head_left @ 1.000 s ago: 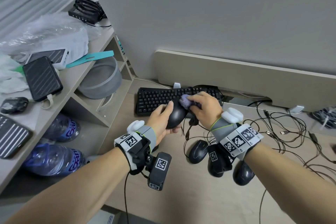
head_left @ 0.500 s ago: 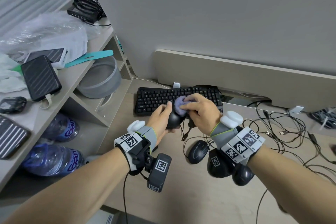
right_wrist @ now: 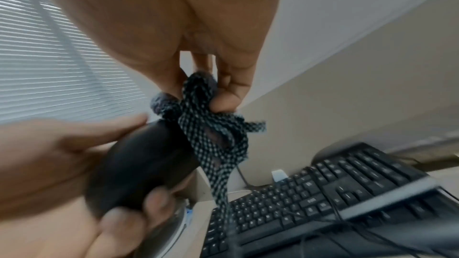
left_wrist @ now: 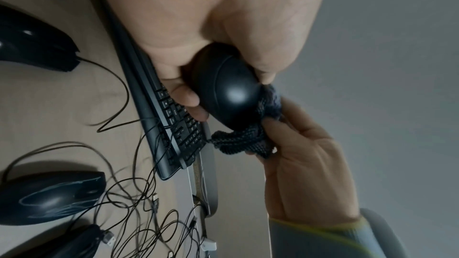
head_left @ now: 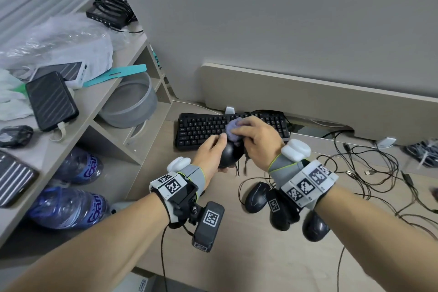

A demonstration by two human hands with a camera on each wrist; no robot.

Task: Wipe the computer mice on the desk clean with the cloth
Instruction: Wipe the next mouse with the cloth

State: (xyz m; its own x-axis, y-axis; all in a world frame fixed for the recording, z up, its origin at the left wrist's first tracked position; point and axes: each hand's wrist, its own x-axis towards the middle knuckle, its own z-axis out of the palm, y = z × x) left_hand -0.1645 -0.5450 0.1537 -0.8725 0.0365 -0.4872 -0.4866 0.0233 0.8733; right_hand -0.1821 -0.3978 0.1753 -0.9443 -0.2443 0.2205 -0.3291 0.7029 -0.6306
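Observation:
My left hand [head_left: 214, 149] grips a black mouse [head_left: 231, 155] in the air in front of the keyboard; in the left wrist view its fingers [left_wrist: 188, 95] curl round the mouse [left_wrist: 231, 93]. My right hand [head_left: 254, 136] pinches a bunched grey-purple cloth [head_left: 233, 130] against the mouse's far end. The cloth [right_wrist: 211, 125] looks dark and checked in the right wrist view, with a strip hanging down beside the mouse [right_wrist: 139, 166]. Three more black mice lie on the desk by my right wrist: one [head_left: 257, 197] in plain view, two [head_left: 315, 226] partly hidden.
A black keyboard [head_left: 203, 128] lies just behind my hands. Loose cables [head_left: 374, 168] tangle over the desk to the right. On the left stands a shelf unit [head_left: 99, 102] with power banks, a grey bowl, plastic bags and water bottles.
The right hand has slid the cloth up over the far end of the mouse, and both hands have lifted slightly toward the keyboard. The left hand keeps its grip.

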